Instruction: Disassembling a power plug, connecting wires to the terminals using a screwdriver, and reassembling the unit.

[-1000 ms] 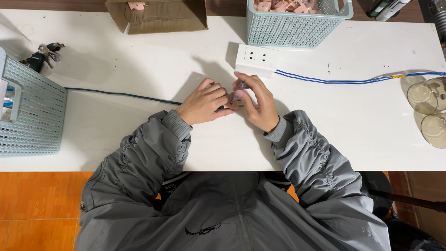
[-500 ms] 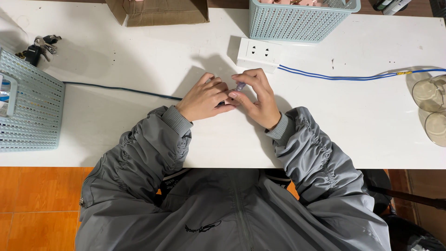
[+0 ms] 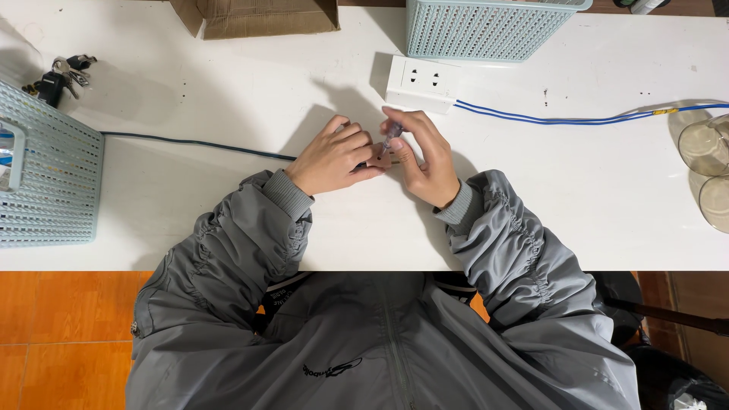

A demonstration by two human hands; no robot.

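Small pinkish part between both hands

Small assembly workbench: parts baskets, power strip, white table.

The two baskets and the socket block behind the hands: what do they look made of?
Both light blue baskets look like moulded matte plastic, given the regular perforated walls. The white socket block looks like smooth hard plastic, faintly glossy, though the finish is hard to judge.

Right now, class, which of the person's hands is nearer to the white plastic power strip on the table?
Right. The right hand lies just below the white plastic power strip, its fingers nearly reaching it; the left hand sits further to the left.
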